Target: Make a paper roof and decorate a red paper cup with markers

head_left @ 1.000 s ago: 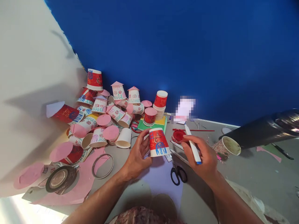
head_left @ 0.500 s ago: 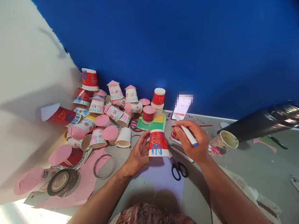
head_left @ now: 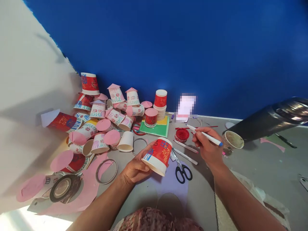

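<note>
Since the last frame, I am seeing the red paper cup (head_left: 156,157) turning in the left hand (head_left: 137,166), its blue strokes (head_left: 149,155) now facing left, while the right hand (head_left: 209,149) is sitting farther to the right. The left hand is gripping the cup, tilted, over the purple sheet (head_left: 168,189); the right hand is pinching a white marker (head_left: 205,135) apart from it. Black-handled scissors (head_left: 177,175) and two white pens (head_left: 185,156) are lying between the hands, crowding that gap, with a red tub (head_left: 182,136) just beyond. Decorated cups (head_left: 99,142) are heaping up at left; a patterned cup (head_left: 228,146) is standing before a black cylinder (head_left: 264,123). Gold characters (head_left: 165,151) are showing on the held cup, but I am not managing to read them; the phone (head_left: 185,107) is appearing pixelated
</note>
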The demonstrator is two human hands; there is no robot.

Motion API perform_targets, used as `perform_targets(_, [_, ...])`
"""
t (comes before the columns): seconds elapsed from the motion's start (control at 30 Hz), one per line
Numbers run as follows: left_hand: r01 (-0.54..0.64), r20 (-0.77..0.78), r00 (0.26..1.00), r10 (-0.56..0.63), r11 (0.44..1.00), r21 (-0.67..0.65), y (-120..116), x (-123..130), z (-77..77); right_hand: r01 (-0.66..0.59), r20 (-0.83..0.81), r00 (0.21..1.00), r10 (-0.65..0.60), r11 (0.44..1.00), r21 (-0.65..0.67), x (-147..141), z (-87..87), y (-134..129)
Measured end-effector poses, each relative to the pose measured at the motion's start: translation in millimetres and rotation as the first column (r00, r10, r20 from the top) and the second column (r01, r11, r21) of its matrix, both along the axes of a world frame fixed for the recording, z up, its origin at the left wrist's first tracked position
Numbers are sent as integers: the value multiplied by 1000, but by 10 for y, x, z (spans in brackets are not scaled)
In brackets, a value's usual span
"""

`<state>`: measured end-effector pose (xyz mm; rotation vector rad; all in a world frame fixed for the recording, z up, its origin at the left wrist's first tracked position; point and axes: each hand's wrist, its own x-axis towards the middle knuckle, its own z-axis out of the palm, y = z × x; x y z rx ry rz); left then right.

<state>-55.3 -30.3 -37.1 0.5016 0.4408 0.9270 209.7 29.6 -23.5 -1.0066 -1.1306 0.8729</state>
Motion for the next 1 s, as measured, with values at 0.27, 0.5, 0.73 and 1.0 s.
perform_targets(0.27, [-44, -111, 993, 50, 997, 56, 1, 84, 59, -81, -76, 993, 86, 995, 61, -408, 273, 89])
perform_targets(0.5, [-153, -259, 933, 250, 926, 346, 54, 164, -66, -143, -49, 989, 142, 990, -13, -448, 217, 33])
perform_targets(0.73, [-131, -423, 825, 375, 855, 502, 16, 147, -82, -170, 123, 975, 187, 976, -139, -340, 236, -19])
perform_targets(1.0, [-120, -493, 772, 402, 853, 508, 27, 165, -35, -121, 819, 554, -149, 959, 257, -11, 85, -252])
